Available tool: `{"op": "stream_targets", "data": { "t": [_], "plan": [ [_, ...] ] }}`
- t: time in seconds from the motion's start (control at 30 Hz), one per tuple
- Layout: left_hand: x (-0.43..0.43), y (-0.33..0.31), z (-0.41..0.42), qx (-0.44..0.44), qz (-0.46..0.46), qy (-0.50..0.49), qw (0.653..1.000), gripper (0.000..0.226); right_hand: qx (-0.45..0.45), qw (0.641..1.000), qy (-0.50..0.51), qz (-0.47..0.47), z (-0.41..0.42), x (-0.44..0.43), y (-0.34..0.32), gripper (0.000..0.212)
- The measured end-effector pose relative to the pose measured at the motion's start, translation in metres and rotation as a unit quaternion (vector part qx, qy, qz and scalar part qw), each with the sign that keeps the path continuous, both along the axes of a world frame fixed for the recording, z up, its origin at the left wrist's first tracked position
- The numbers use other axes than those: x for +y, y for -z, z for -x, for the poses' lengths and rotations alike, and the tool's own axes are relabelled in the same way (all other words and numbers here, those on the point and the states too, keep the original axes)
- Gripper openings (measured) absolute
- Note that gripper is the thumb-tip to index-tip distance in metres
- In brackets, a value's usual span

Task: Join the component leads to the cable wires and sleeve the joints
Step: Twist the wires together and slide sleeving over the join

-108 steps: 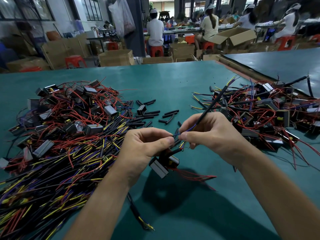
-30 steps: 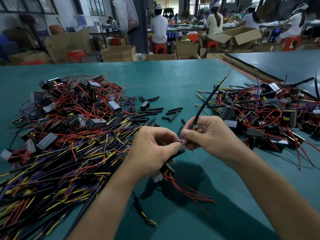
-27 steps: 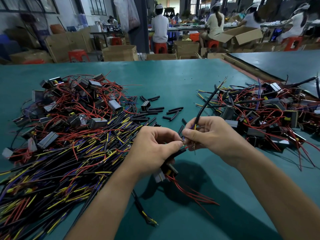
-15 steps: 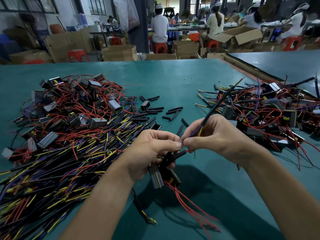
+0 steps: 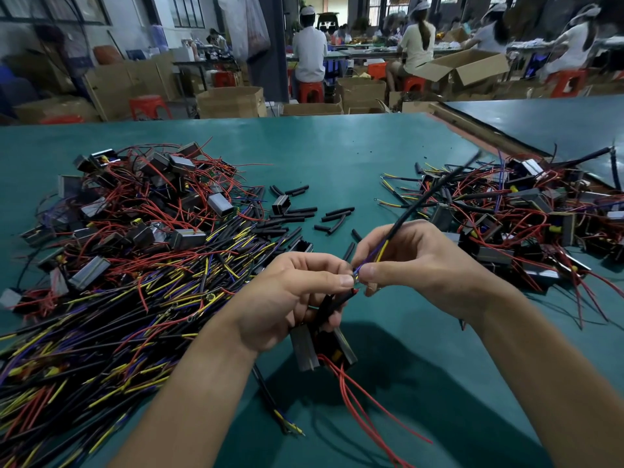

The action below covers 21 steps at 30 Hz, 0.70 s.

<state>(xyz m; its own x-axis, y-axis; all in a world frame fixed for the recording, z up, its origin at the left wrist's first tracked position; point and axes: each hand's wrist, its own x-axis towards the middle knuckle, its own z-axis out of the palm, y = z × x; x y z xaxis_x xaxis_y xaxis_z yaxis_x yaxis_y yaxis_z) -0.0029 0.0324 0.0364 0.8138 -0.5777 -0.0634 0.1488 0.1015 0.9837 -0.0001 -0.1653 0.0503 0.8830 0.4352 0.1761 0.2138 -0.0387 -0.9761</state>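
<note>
— What have you got in your hands?

— My left hand pinches thumb to forefinger on the bared wire ends, and its lower fingers curl around the small black boxy component with grey metal sides, which hangs just under my palm above the teal-covered desk. Its thin red leads trail down toward the near edge.

— And the right?

— My right hand is closed in a pinch too, fingertip to fingertip against the left. It holds the long black sheathed cable, whose purple and yellow inner wires run down into the pinch. The cable rises away toward the far right corner, blurred at its top.

— Is the joint twisted?

— I can't tell; my thumbs cover it.

— What else is on the desk?

— Along the left edge, a big heap of black cables with yellow and purple ends, mixed with red-leaded components. At the right edge, a second tangle of components and red wires. Between them, beyond my hands, short black sleeve tubes lie scattered. One loose cable lies under my left forearm.
</note>
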Motion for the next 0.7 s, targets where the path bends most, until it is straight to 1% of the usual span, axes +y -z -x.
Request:
{"op": "stream_targets", "data": {
  "t": [0.3,0.37,0.53,0.6,0.7],
  "plan": [
    [-0.0019,-0.0001,-0.0006,0.012,-0.006,-0.021,1.0,0.003,-0.037,0.998,0.02,0.045,0.0005,0.0016,0.0004,0.003],
    [-0.0023,0.0004,-0.0017,0.016,-0.002,-0.031,0.999,0.001,-0.028,0.999,0.023,0.033,-0.001,0.002,0.002,0.002],
    [-0.0029,0.0046,-0.0053,0.015,0.017,-0.092,0.996,0.003,0.011,0.999,0.025,0.023,-0.0038,0.0023,0.0047,0.01],
    [-0.0025,0.0054,-0.0059,0.013,0.018,-0.096,0.995,0.002,0.015,0.999,0.023,0.021,-0.0043,0.0017,0.0045,0.01],
    [-0.003,0.0056,-0.0053,0.017,0.008,-0.081,0.997,0.002,0.006,1.0,0.022,0.014,-0.0034,0.0016,0.004,0.005]
  ]
}}
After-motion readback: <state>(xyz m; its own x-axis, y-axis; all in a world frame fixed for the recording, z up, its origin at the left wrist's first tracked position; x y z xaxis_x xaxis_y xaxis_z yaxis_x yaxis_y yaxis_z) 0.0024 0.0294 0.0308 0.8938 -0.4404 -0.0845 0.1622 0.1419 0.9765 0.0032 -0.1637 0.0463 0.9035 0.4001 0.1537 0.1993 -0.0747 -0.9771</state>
